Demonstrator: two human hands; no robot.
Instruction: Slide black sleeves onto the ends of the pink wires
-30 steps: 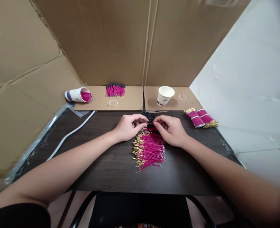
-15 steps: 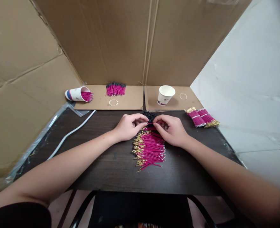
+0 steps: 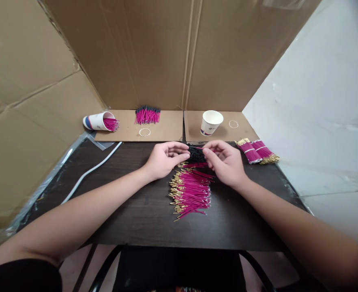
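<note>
A loose pile of magenta wires with gold tips (image 3: 191,191) lies on the dark table (image 3: 130,202) in front of me. Behind it sits a small heap of black pieces (image 3: 195,152). My left hand (image 3: 163,159) rests at the pile's far left edge, thumb and fingers pinched near the black heap. My right hand (image 3: 224,161) is raised a little at the far right of the pile and pinches a thin magenta wire between thumb and forefinger. What the left fingers hold is too small to make out.
Two banded bundles of magenta wires (image 3: 257,151) lie at the right. On the cardboard at the back stand an upright paper cup (image 3: 211,122), a tipped cup holding wires (image 3: 98,121), a loose wire bunch (image 3: 147,115) and two rubber bands. A white cable (image 3: 89,171) runs along the left.
Both hands have lifted slightly and moved back from the pile toward the black heap. The right hand has drawn up a single magenta wire.
</note>
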